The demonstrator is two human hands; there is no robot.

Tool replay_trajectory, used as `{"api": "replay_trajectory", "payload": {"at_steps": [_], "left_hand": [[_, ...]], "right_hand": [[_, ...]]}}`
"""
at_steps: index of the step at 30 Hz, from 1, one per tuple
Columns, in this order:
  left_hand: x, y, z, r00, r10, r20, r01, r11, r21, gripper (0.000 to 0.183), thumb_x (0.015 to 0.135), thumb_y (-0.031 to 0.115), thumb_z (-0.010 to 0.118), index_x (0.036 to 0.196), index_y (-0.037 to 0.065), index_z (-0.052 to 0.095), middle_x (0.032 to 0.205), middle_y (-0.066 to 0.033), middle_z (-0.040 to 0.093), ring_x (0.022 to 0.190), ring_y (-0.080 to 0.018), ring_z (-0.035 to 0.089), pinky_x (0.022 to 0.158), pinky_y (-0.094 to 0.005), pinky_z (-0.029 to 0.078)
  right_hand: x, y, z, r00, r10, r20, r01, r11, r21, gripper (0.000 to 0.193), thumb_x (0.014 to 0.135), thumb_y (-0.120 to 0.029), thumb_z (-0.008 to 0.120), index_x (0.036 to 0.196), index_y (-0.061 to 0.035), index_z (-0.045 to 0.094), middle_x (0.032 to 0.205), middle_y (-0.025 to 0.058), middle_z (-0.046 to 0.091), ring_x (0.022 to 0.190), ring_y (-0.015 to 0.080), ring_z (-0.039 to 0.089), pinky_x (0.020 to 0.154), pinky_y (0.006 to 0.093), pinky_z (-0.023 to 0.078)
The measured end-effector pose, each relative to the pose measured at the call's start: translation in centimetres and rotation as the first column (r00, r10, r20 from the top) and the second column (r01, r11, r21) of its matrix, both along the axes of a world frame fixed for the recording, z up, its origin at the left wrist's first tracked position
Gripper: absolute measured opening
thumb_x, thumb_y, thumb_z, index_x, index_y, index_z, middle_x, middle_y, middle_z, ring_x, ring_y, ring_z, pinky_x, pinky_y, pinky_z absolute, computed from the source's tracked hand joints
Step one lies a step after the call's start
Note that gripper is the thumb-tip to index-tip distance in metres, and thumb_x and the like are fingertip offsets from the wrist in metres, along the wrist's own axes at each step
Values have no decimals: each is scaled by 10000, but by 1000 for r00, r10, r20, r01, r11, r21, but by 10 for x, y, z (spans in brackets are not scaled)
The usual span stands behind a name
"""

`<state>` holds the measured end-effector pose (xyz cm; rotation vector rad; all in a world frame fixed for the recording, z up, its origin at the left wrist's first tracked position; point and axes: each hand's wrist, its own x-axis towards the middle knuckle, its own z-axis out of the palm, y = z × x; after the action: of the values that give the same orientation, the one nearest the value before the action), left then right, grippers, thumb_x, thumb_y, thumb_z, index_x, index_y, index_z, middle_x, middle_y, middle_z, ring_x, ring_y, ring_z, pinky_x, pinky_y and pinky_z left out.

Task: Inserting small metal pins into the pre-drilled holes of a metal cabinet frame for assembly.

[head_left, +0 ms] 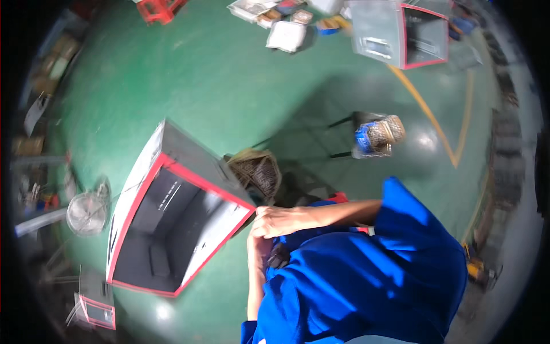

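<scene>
Right of the red-edged cabinet [209,183], the left hand [259,243] is partly covered by the right hand [276,222]; finger detail blurs. Beyond the cabinet, the top edge crops a red stool [153,10].

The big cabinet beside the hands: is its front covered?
No, the cabinet has an open, red-edged front showing its dark inside.

We see a glossy green floor [200,74] with a bent yellow line [424,106] at two o'clock. At eleven o'clock we find a red stool [156,11], at nine what looks like a fan [87,213], at seven a white glint [163,311].
</scene>
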<state>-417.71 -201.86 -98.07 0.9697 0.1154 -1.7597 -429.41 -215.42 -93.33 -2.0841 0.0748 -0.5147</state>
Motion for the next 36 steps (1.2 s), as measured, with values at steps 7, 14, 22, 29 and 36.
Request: {"api": "replay_trajectory", "payload": {"at_steps": [7, 14, 22, 29, 36], "left_hand": [[8, -79, 23, 936, -139, -324, 164, 985, 52, 353, 967, 284, 389, 1165, 20, 514, 1125, -106, 585, 1084, -233, 542, 982, -376, 389], [8, -77, -15, 932, -341, -123, 338, 940, -45, 282, 932, 167, 400, 1108, 8, 552, 1086, -93, 596, 1022, -195, 572, 902, -334, 450], [-21, -140, 75, 967, -250, -46, 231, 940, -252, 372, 928, 66, 436, 1282, -46, 423, 1215, -191, 549, 1144, -271, 537, 969, -324, 450], [-65, -167, 108, 877, -143, -459, -80, 898, -433, 539, 962, 292, 409, 1360, -57, 305, 1427, -221, 296, 1329, -342, 293, 1097, -445, 279], [-158, -196, 125, 781, -56, -622, -233, 898, -373, 720, 945, 499, 327, 1398, -50, 224, 1464, -236, 201, 1371, -340, 191, 1124, -459, 192]], "right_hand": [[-11, -21, 24, 966, -229, -122, 220, 972, -80, 179, 718, -167, 553, 587, -73, 476, 570, 83, 547, 550, 269, 550, 648, 369, 390], [-28, -3, 32, 834, -459, -307, 476, 879, -19, 138, 795, -153, 569, 726, -32, 570, 670, 147, 617, 641, 309, 627, 551, 403, 484], [-118, -59, 74, 666, -693, -278, 669, 389, 633, 62, 840, -14, 599, 883, 32, 594, 779, 101, 633, 724, 168, 637, 647, 263, 519], [-168, -109, 91, 727, -640, -247, 636, 493, 594, 100, 864, -48, 591, 925, 28, 612, 778, 83, 631, 688, 134, 602, 655, 248, 492], [-225, -151, 115, 856, -483, -183, 490, 646, 586, 116, 829, -63, 650, 922, 4, 667, 811, 63, 659, 710, 104, 597, 666, 225, 487]]}}
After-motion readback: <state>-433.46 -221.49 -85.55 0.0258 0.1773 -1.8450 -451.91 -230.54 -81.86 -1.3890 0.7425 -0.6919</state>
